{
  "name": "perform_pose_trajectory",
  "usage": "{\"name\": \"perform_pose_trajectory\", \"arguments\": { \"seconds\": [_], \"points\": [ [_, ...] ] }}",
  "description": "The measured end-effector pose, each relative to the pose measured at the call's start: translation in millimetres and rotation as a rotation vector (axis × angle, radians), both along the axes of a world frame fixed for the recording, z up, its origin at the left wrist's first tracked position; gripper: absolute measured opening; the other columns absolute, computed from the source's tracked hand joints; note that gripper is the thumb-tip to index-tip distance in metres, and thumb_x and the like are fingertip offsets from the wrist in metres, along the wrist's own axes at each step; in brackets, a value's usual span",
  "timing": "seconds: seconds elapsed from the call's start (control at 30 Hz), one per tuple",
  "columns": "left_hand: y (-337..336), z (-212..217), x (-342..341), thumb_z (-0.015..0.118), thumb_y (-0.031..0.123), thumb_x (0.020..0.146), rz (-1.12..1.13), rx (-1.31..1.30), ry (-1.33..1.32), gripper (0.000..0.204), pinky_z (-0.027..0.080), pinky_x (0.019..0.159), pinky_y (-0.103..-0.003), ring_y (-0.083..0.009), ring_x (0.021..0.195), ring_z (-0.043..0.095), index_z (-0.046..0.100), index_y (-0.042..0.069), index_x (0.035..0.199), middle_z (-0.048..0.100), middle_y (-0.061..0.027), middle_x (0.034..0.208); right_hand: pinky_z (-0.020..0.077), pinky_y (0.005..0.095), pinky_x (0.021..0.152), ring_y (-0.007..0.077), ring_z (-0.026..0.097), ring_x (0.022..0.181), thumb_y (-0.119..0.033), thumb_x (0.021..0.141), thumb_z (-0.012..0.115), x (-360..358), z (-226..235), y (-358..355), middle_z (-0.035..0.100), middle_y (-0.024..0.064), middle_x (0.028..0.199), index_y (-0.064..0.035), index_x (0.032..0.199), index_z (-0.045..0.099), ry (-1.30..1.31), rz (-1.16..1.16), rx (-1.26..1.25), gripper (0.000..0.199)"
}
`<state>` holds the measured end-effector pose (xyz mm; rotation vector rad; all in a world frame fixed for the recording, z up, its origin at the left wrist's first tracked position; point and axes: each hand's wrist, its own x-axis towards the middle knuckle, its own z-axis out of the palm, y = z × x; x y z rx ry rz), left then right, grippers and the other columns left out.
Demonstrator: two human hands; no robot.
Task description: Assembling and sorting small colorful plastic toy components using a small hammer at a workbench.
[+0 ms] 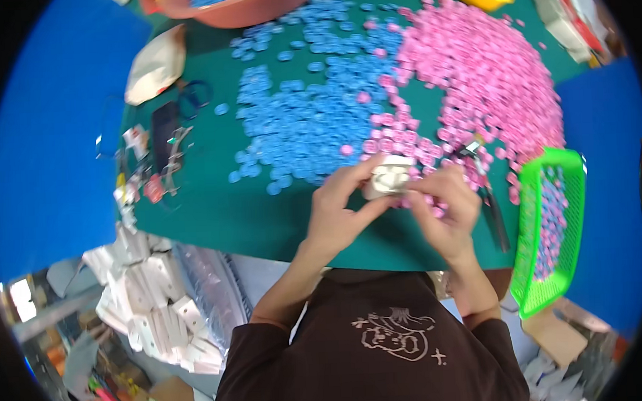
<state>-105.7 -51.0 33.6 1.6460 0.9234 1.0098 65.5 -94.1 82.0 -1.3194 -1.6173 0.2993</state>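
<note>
Our left hand (336, 214) and right hand (447, 209) pinch small white card (389, 177) between them, long axis crosswise, above pink discs (473, 79).

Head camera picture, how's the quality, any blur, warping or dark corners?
In the head view, fisheye warping bends the green table's edge and the green basket near the rim; the corners are black. Both hands, left and right, and the small white piece between them are motion-smeared. The blue and pink piles are evenly lit, with no strong glare.
</note>
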Motion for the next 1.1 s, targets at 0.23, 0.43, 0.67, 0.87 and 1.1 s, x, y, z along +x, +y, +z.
{"name": "perform_pose_trajectory", "arguments": {
  "seconds": [0.23, 0.43, 0.67, 0.87, 1.1],
  "points": [
    [31, -14, -62, 0.071, 0.0, 0.083, 0.177, -0.118, -0.386, 0.044, 0.053, 0.078, -0.027, -0.0144, 0.1, 0.059, 0.048, 0.004, 0.12, 0.055, -0.0058, 0.114, 0.0414, 0.0265, 0.075, 0.0153, 0.053, 0.084, 0.005, 0.086, 0.061, 34, -24, -30, 0.058, 0.0079, 0.09, 0.0049, 0.092, 0.064, 0.137, -0.122, -0.189, 0.007],
    [116, 2, -232, 0.071, 0.011, 0.087, 1.019, 0.002, 0.283, 0.037, 0.051, 0.074, -0.028, -0.0148, 0.087, 0.062, 0.054, 0.003, 0.119, 0.064, -0.0083, 0.099, 0.0421, 0.0248, 0.071, 0.0145, 0.054, 0.078, 0.005, 0.086, 0.063, 73, -37, -44, 0.059, 0.0069, 0.084, 0.0057, 0.088, 0.063, 0.196, -0.359, -0.177, 0.002],
    [179, -56, -390, 0.073, 0.025, 0.087, 0.714, -0.087, 0.517, 0.047, 0.052, 0.078, -0.029, -0.0205, 0.092, 0.064, 0.057, -0.003, 0.122, 0.067, -0.0128, 0.103, 0.0389, 0.0188, 0.069, 0.0065, 0.052, 0.079, -0.003, 0.09, 0.064, 108, -38, -80, 0.059, 0.0017, 0.091, 0.003, 0.095, 0.066, 0.133, -0.593, -0.272, 0.007],
    [149, 74, -177, 0.064, 0.041, 0.092, 0.522, 0.168, -0.094, 0.049, 0.048, 0.08, -0.031, -0.0204, 0.096, 0.059, 0.061, -0.001, 0.117, 0.059, -0.0157, 0.118, 0.0422, 0.0203, 0.073, 0.0079, 0.055, 0.081, -0.011, 0.093, 0.062, 112, -21, -99, 0.064, 0.0044, 0.094, 0.0026, 0.101, 0.066, 0.47, -0.791, -0.496, 0.016],
    [73, 179, 66, 0.063, 0.014, 0.085, 0.571, 0.569, 2.148, 0.006, 0.043, 0.056, -0.024, -0.0126, 0.074, 0.054, 0.062, 0.01, 0.082, 0.056, -0.0051, 0.088, 0.0489, 0.0337, 0.081, 0.0205, 0.062, 0.079, -0.005, 0.085, 0.055, 50, 83, -39, 0.069, 0.0132, 0.096, 0.0026, 0.1, 0.066, 0.167, -0.224, 0.12, 0.02]
  ]
}}
